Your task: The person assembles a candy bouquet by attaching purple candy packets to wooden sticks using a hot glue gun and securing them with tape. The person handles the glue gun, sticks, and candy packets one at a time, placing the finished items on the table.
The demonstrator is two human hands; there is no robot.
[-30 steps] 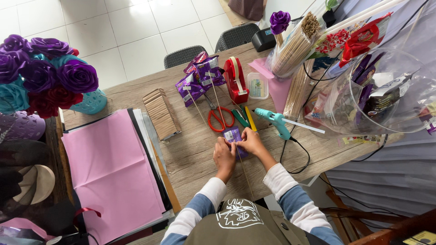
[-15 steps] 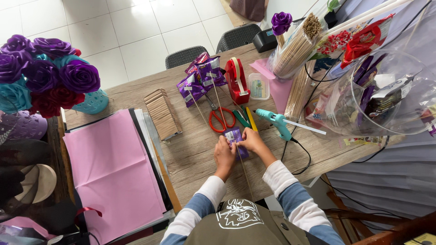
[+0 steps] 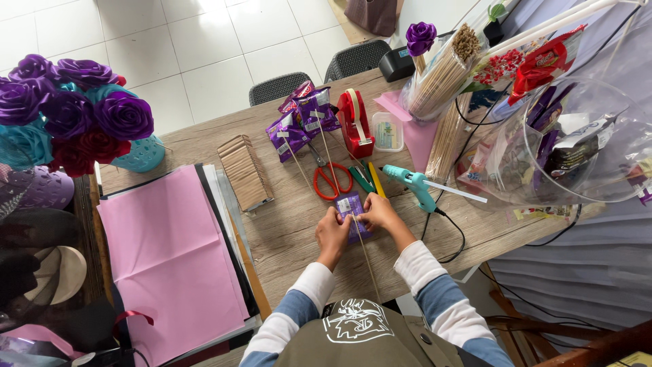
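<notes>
Head view: left hand [image 3: 332, 234], right hand [image 3: 377, 212] together, clamped on purple packet [image 3: 350, 207] over stick [image 3: 367, 258]. Advise: keep stick centred, press firmly.

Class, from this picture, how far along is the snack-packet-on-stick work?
Done: several purple packets on sticks lie by the red tape dispenser. In hand: left hand and right hand press another purple packet onto a skewer. Left: many bare skewers remain bagged.

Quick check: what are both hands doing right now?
Left hand: closed on the left edge of the small purple packet on the table.
Right hand: closed on the packet's right side, where a thin wooden stick lies.
</notes>
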